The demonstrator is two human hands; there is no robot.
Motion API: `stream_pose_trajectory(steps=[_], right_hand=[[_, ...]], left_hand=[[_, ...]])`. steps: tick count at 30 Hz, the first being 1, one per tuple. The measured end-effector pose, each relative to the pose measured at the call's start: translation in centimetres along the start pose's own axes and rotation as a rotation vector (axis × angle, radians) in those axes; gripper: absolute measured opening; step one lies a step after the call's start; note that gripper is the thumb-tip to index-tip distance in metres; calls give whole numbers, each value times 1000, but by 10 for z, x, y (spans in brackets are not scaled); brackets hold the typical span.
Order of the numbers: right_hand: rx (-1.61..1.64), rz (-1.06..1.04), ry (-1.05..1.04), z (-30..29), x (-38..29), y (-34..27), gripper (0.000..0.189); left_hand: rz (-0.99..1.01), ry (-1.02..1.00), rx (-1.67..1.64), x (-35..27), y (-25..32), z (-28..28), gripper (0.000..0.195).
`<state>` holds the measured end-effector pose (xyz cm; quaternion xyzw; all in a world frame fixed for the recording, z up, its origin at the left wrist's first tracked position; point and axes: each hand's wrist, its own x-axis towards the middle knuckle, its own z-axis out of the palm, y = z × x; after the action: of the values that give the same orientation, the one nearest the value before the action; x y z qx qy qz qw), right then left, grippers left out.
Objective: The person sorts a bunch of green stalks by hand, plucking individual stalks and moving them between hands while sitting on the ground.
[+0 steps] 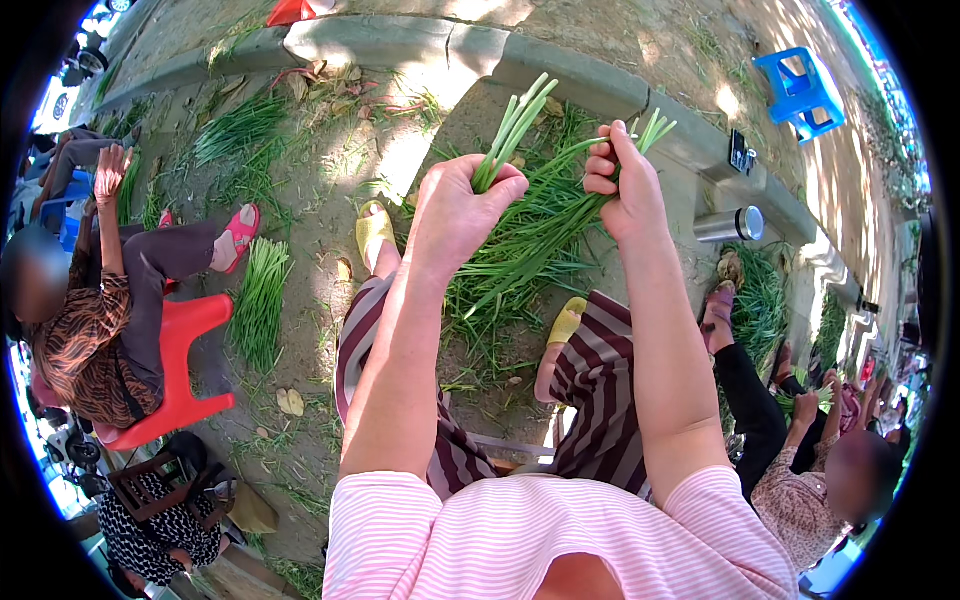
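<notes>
My left hand [471, 206] grips a small bunch of green stalks [517, 124], probably garlic chives, its pale cut ends pointing up and away from me. Over to the right, my right hand [628, 180] is closed around another bunch of chives [551, 232]. Its pale ends stick out above the fist, and its long leaves trail down to the left. One stalk is pinched between thumb and fingertips there. Below both hands, a loose heap of chives [487, 330] lies on the ground between my feet. The fingers of my left hand are partly hidden behind its back.
A concrete kerb [570, 71] curves across the far side. A steel tumbler [727, 225] lies by it, and a phone [741, 152] rests on it. Beyond stands a blue stool [801, 94]. Left are a chive bundle [259, 304] and a person on a red stool [191, 330]; another person sits right.
</notes>
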<state>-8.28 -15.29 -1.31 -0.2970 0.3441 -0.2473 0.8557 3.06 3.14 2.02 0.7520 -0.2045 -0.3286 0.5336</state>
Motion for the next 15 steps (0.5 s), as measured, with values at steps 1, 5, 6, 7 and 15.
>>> stream_pose_trajectory(steps=[1, 5, 6, 7, 15], right_hand=[[-3, -3, 0, 0, 0, 0, 23], [-10, -34, 2, -1, 1, -2, 23], [-9, -46, 2, -1, 1, -2, 23], [-9, -52, 2, -1, 1, -2, 23], [-33, -125, 0, 6, -3, 2, 23]], left_hand=[[10, -3, -4, 1, -3, 0, 14], [11, -16, 40, -1, 1, -1, 14], [20, -14, 58, -1, 0, -2, 14], [29, -11, 76, -1, -1, -3, 13], [10, 129, -36, -3, 3, 1, 12]])
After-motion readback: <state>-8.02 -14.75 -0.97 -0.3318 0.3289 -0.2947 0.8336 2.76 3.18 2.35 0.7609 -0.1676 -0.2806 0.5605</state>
